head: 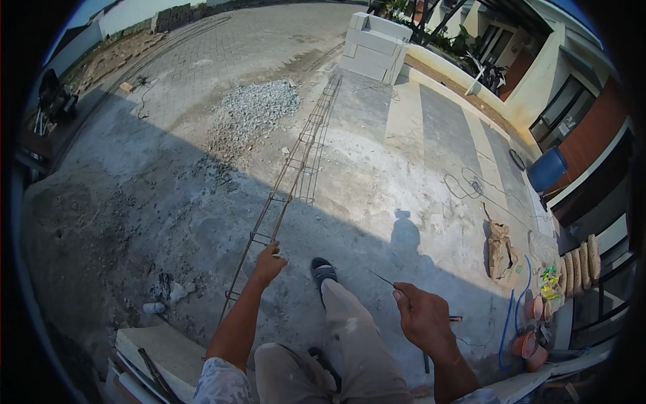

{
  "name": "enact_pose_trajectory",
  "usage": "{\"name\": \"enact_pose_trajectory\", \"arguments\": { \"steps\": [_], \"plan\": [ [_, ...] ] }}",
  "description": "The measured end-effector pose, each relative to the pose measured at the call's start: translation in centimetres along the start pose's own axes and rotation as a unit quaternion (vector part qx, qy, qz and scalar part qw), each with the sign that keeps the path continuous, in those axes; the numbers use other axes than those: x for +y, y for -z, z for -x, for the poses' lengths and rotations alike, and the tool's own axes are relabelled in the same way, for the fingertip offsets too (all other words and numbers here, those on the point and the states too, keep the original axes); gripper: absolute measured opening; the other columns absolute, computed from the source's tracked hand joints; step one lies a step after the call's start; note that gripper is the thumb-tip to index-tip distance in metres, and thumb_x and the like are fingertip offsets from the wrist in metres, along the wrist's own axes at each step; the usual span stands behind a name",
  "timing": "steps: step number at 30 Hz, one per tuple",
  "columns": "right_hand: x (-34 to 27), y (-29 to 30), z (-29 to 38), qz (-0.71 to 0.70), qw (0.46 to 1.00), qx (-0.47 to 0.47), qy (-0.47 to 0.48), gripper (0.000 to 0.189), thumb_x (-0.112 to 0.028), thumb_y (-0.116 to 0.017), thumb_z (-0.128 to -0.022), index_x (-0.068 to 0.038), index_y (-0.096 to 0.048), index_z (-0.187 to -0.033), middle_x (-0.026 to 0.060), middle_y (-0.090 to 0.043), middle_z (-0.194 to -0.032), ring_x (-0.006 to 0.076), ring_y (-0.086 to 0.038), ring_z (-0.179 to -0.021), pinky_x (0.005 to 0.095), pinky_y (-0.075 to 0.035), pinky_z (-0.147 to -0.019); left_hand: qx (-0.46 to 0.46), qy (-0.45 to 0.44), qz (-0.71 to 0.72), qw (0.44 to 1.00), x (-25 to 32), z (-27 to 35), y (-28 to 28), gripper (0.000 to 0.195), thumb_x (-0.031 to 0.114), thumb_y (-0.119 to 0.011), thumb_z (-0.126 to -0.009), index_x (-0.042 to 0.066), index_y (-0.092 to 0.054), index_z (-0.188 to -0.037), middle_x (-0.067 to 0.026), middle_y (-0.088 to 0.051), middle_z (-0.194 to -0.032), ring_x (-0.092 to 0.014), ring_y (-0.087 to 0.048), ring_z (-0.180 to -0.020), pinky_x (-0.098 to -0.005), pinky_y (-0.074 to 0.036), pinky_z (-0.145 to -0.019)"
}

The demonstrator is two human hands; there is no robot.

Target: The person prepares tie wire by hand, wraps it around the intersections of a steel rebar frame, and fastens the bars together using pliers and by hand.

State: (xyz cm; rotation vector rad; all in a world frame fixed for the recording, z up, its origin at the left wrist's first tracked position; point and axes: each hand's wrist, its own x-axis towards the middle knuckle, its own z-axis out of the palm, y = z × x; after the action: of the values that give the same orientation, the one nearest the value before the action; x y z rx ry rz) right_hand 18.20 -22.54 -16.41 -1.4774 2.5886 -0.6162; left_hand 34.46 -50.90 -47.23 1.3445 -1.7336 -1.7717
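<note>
A long, narrow cage of rusty steel rebar (291, 194) with rectangular stirrups runs from my left side away across the concrete ground. My left hand (269, 263) is closed around its upper bar, near a stirrup. Out to the right, my right hand (423, 313) pinches a thin piece of wire (382, 277) between thumb and forefinger, its tip pointing towards the cage and apart from it. Dark rod-like ends of a tool (427, 363) show beyond that hand; whether the hand holds it is hidden.
A gravel pile (262, 103) lies left of the cage, and light-grey blocks (376, 45) are stacked beyond its far end. On the right are a torn paper sack (499, 250), a blue drum (547, 169), a blue hose (506, 328) and orange buckets (536, 358). A pale slab (156, 353) stands at lower left.
</note>
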Motion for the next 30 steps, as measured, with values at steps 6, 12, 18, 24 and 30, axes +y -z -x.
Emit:
{"name": "enact_pose_trajectory", "arguments": {
  "steps": [6,12,18,24,30],
  "plan": [
    [-1.1,-5.1,3.5,0.018,0.979,-0.201,-0.002,0.031,-0.031,-0.050,-0.103,-0.005,-0.067,-0.103,0.0203,-0.069,-0.075,0.0417,-0.068,-0.072,0.0538,-0.051,-0.068,-0.273,-0.101,0.286,0.913,10.2,19.3,-3.6,0.052,0.012,-0.066,-0.095,-0.003,-0.050,-0.142,-0.0218,-0.063,-0.129,-0.027,-0.067,-0.109,-0.0409,-0.056,-0.091],
    [-3.1,-8.3,9.8,-0.023,0.965,-0.246,0.091,0.028,-0.028,-0.051,-0.102,-0.005,-0.067,-0.102,0.0199,-0.070,-0.078,0.0416,-0.069,-0.077,0.0522,-0.052,-0.069,-0.077,-0.110,0.305,0.943,7.6,27.4,-2.3,0.024,0.015,-0.064,-0.099,-0.006,-0.068,-0.111,-0.0163,-0.073,-0.094,-0.024,-0.074,-0.083,-0.0372,-0.061,-0.076],
    [-3.4,-8.4,14.2,-0.228,0.951,-0.107,0.178,0.018,-0.018,-0.061,-0.096,-0.007,-0.071,-0.107,0.0162,-0.072,-0.094,0.0375,-0.069,-0.087,0.0460,-0.054,-0.073,0.013,-0.091,0.307,0.947,4.8,33.3,-0.3,0.022,0.019,-0.065,-0.099,-0.003,-0.068,-0.098,-0.0143,-0.072,-0.085,-0.022,-0.073,-0.075,-0.0372,-0.061,-0.071],
    [-3.0,-6.6,16.3,-0.218,0.948,-0.139,0.188,0.017,-0.018,-0.062,-0.096,-0.007,-0.072,-0.105,0.0168,-0.073,-0.093,0.0371,-0.069,-0.085,0.0452,-0.053,-0.073,-0.005,-0.074,0.370,0.926,4.2,38.3,1.2,0.021,0.018,-0.062,-0.100,-0.001,-0.065,-0.093,-0.0132,-0.071,-0.082,-0.023,-0.073,-0.074,-0.0371,-0.060,-0.070],
    [-2.1,-5.4,17.3,-0.245,0.941,-0.174,0.157,0.019,-0.019,-0.063,-0.096,-0.005,-0.073,-0.103,0.0164,-0.073,-0.091,0.0367,-0.069,-0.085,0.0430,-0.053,-0.075,0.043,-0.096,0.373,0.922,3.5,40.8,2.3,0.019,0.017,-0.061,-0.100,-0.001,-0.065,-0.093,-0.0137,-0.071,-0.080,-0.024,-0.073,-0.073,-0.0378,-0.060,-0.070]
  ]
}}
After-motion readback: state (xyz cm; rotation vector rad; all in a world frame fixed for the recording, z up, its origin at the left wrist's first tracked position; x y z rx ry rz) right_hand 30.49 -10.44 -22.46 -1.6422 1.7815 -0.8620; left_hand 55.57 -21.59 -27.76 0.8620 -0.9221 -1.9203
